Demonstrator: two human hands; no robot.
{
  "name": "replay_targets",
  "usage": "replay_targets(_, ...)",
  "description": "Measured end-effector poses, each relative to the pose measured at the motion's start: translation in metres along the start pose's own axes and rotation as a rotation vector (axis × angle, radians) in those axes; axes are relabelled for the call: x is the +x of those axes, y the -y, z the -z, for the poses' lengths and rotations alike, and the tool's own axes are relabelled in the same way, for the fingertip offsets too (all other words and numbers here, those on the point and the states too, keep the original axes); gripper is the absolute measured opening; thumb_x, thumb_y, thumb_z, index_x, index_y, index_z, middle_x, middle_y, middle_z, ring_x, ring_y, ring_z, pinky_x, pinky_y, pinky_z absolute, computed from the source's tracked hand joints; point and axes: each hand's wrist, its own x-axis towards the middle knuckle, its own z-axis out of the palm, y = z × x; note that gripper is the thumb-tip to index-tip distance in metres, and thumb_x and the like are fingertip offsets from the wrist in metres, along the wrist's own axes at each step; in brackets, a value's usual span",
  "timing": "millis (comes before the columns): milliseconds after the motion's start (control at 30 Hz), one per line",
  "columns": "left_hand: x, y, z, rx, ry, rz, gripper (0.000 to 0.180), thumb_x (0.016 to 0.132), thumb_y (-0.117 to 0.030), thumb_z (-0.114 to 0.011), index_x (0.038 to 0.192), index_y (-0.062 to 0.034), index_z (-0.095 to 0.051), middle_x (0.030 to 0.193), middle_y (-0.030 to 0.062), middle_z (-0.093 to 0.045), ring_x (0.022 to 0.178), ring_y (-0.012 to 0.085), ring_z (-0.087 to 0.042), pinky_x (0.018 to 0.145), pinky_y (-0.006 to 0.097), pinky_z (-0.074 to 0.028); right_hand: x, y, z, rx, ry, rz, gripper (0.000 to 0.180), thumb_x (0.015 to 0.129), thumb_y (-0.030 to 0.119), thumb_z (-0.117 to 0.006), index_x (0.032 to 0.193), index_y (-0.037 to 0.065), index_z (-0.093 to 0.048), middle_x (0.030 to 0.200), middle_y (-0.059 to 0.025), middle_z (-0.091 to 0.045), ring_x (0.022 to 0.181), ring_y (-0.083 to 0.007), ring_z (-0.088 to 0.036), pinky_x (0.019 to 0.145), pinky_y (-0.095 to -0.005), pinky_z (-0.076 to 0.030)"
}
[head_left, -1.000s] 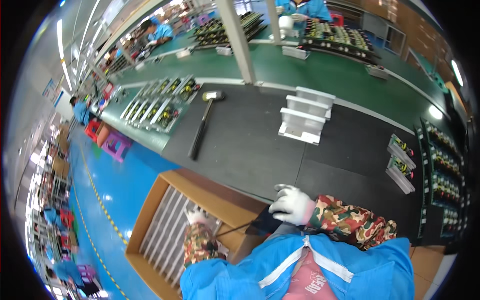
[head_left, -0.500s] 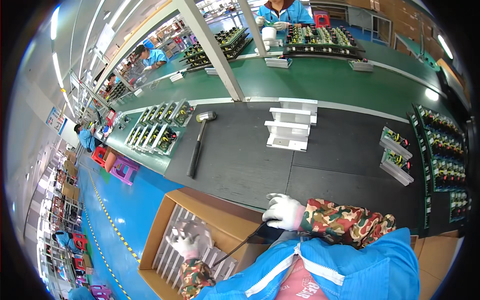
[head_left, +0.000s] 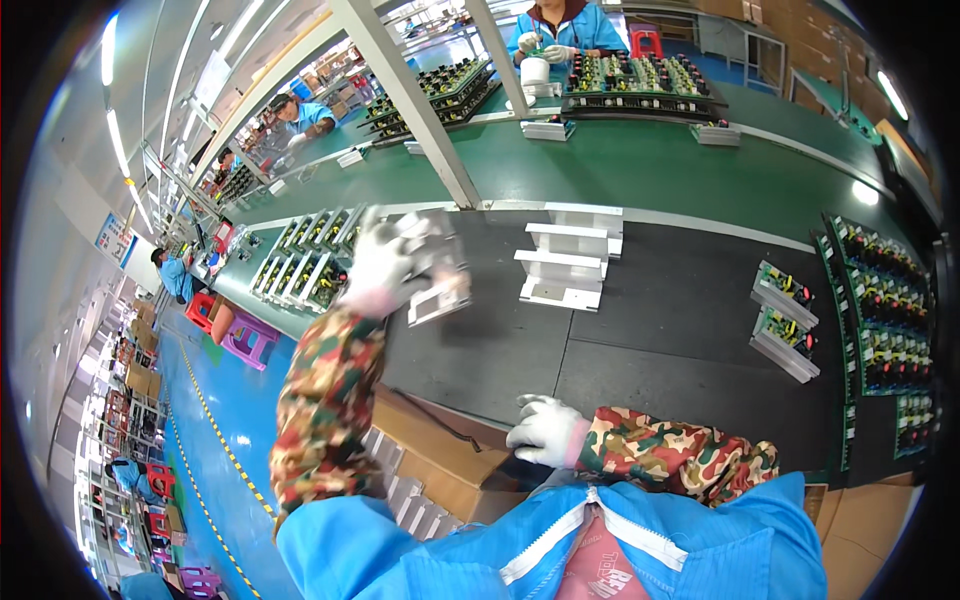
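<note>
My left hand (head_left: 385,265), in a white glove, is closed on silvery aluminium brackets (head_left: 440,303) above the left part of the black mat. Motion blurs the brackets, so I cannot tell exactly how many there are. The mallet that lay on this part of the mat is hidden behind the hand and brackets. To their right, several aluminium brackets (head_left: 560,293) stand in a row on the mat. My right hand (head_left: 547,432), also gloved, rests by the near edge of the bench with its fingers loosely apart, holding nothing I can see.
Below my left arm, a cardboard box (head_left: 440,450) holds more metal brackets. Circuit boards with metal plates (head_left: 300,260) stand left of the black mat (head_left: 650,370). Two more boards (head_left: 785,320) lie right, beside racked boards (head_left: 880,300). A metal post (head_left: 410,110) rises behind the mat. A co-worker (head_left: 565,35) sits opposite.
My left hand has come up out of the cardboard box with the brackets and now hangs over the mat, covering the mallet. My right hand stays near the bench edge.
</note>
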Motion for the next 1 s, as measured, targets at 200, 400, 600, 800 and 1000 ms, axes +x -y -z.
replay_targets(200, 0.109, 0.001, -0.09, 0.098, 0.659, -0.015, 0.034, 0.068, -0.046, -0.075, 0.091, -0.0203, -0.078, 0.11, 0.0057, -0.066, 0.127, 0.0293, -0.046, 0.123, 0.053, -0.006, -0.003, 0.003, 0.005, 0.035, -0.011, -0.03, 0.019, 0.083, 0.024, -0.064, 0.097, 0.013, -0.07, 0.083, -0.0053, -0.069, 0.102, -0.0272, -0.059, 0.114, -0.0465, -0.033)
replay_targets(400, 0.134, -0.005, -0.125, 0.176, 0.873, 0.029, 0.049, 0.069, -0.047, -0.067, 0.108, -0.0188, -0.076, 0.138, 0.0149, -0.053, 0.143, 0.0413, -0.026, 0.121, 0.055, -0.003, -0.003, 0.003, 0.005, 0.094, -0.029, -0.041, 0.018, 0.082, 0.022, -0.065, 0.096, 0.011, -0.069, 0.081, -0.0059, -0.068, 0.1, -0.0263, -0.06, 0.113, -0.0457, -0.035)
replay_targets(600, 0.063, 0.001, -0.084, -0.122, 0.189, 0.093, 0.066, 0.068, -0.06, -0.075, 0.123, -0.0235, -0.066, 0.145, 0.0152, -0.047, 0.138, 0.0473, -0.029, 0.117, 0.059, -0.017, -0.002, 0.001, -0.005, 0.052, -0.109, 0.036, 0.019, 0.079, 0.026, -0.069, 0.095, 0.014, -0.071, 0.079, -0.0079, -0.064, 0.093, -0.0303, -0.059, 0.107, -0.0502, -0.039)
replay_targets(800, -0.104, -0.044, 0.01, -0.189, 0.118, 0.388, 0.064, 0.081, -0.052, -0.072, 0.132, -0.016, -0.056, 0.136, 0.012, -0.055, 0.133, 0.0415, -0.039, 0.116, 0.053, -0.027, -0.007, -0.002, 0.009, 0.019, -0.124, 0.021, 0.014, 0.075, 0.023, -0.069, 0.086, 0.015, -0.071, 0.082, -0.0081, -0.066, 0.094, -0.0303, -0.06, 0.109, -0.0498, -0.037)
replay_targets(1000, -0.385, -0.201, 0.062, -0.215, 0.766, 1.011, 0.059, 0.078, -0.047, -0.072, 0.126, -0.0125, -0.062, 0.122, 0.0203, -0.06, 0.129, 0.0485, -0.041, 0.11, 0.054, -0.035, 0.007, 0.011, 0.013, -0.05, -0.008, 0.063, 0.013, 0.071, 0.014, -0.073, 0.083, 0.011, -0.069, 0.078, -0.0067, -0.065, 0.095, -0.028, -0.06, 0.109, -0.0508, -0.039)
